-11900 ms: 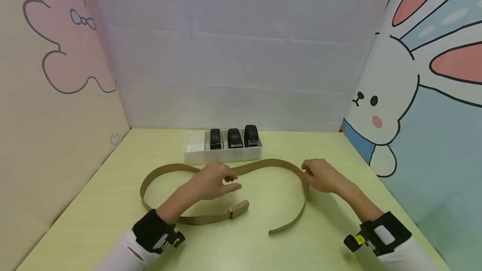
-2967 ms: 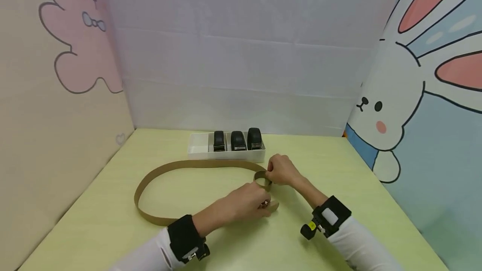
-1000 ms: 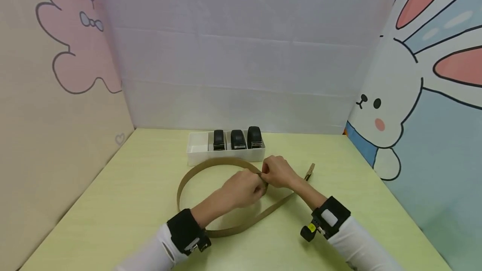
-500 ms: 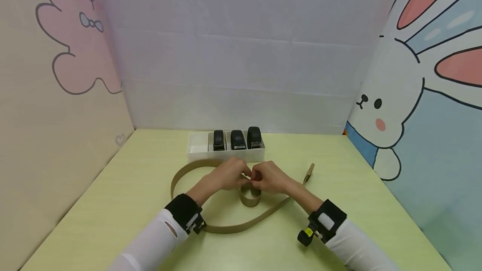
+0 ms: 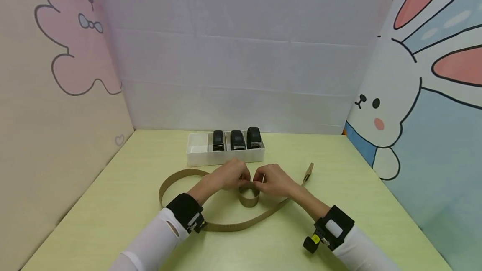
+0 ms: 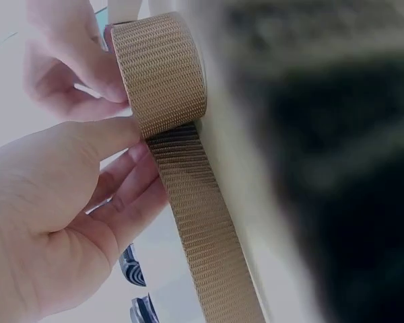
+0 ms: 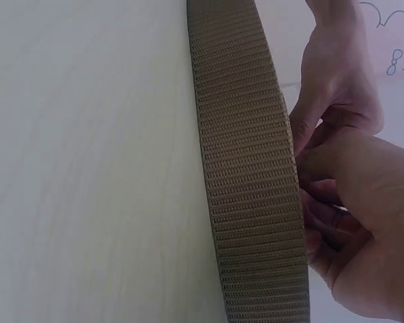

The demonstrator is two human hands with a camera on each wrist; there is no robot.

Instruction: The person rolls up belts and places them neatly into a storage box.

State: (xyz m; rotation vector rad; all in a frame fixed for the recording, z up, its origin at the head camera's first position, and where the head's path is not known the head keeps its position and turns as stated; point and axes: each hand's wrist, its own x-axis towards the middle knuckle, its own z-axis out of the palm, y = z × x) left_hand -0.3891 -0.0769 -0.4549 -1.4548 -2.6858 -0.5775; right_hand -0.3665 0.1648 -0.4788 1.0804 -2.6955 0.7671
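A tan webbing belt (image 5: 226,226) lies in a wide loop on the yellow-green table (image 5: 113,204), with its buckle end (image 5: 308,171) off to the right. At the middle it is wound into a small roll (image 5: 249,198). My left hand (image 5: 229,175) and right hand (image 5: 272,180) meet at the roll's top, and both pinch the webbing there. In the left wrist view the left hand's fingers (image 6: 87,141) press on the coiled belt (image 6: 163,74). In the right wrist view the belt (image 7: 249,168) runs on edge past the right hand's fingers (image 7: 323,202).
A white divided tray (image 5: 196,154) stands just behind the hands, with three rolled black belts (image 5: 235,139) in its right compartments and the left one bare. Cartoon-printed panels wall in the table on three sides.
Over the last second the hands came together at the centre and the small roll formed below them. The big loop has slid left and shrunk since three seconds ago.
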